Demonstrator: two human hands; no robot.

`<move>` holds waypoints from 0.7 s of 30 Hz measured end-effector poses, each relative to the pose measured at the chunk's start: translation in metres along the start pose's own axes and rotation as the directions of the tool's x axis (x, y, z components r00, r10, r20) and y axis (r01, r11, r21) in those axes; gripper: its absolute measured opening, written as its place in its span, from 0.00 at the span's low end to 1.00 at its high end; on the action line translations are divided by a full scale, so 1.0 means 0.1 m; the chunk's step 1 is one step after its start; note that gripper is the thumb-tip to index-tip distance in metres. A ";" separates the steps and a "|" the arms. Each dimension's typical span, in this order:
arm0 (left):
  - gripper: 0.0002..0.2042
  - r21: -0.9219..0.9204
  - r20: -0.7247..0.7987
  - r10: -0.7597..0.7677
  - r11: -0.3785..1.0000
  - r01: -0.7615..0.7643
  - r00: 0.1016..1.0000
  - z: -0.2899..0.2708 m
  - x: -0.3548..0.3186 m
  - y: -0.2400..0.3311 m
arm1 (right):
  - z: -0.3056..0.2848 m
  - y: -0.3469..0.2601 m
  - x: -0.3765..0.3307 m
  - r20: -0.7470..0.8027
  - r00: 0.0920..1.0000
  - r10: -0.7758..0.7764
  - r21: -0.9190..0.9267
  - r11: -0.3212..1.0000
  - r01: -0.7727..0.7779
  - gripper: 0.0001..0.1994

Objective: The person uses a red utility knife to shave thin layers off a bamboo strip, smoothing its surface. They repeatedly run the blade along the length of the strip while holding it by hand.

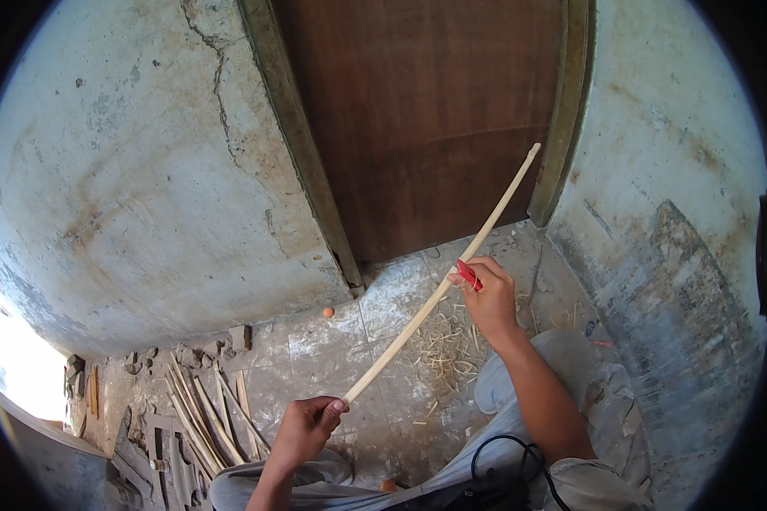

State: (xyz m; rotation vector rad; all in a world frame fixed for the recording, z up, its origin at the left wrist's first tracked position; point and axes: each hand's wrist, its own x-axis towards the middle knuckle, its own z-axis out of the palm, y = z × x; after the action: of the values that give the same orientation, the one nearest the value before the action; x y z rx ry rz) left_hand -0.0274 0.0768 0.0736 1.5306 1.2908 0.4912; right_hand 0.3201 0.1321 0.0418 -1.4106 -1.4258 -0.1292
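Stick [400, 337] lies slantwise before me, long axis running near-left to far-right. My left hand [305, 431] pinches its near end; my right hand [491, 298], nearer the far tip, grips a red tool [469, 276] against mid-length.

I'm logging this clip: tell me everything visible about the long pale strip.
The strip looks like bare wood or bamboo: pale, slender, nearly straight, its far end narrower. It slants from lower left to upper right, held above the floor, the brown door behind its far end. The left hand holds its near end; the right hand, holding a red tool, meets it near mid-length.
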 end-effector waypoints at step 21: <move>0.16 -0.034 0.024 -0.022 0.999 0.023 0.999 0.01 0.02 0.01 | -0.05 0.01 0.01 0.034 0.998 0.049 0.049 0.998 -0.051 0.08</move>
State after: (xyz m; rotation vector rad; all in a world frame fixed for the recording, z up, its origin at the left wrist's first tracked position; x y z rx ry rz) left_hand -0.0256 0.0782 0.0731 1.4877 1.2745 0.4771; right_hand 0.3244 0.1294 0.0437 -1.4124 -1.4098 -0.0388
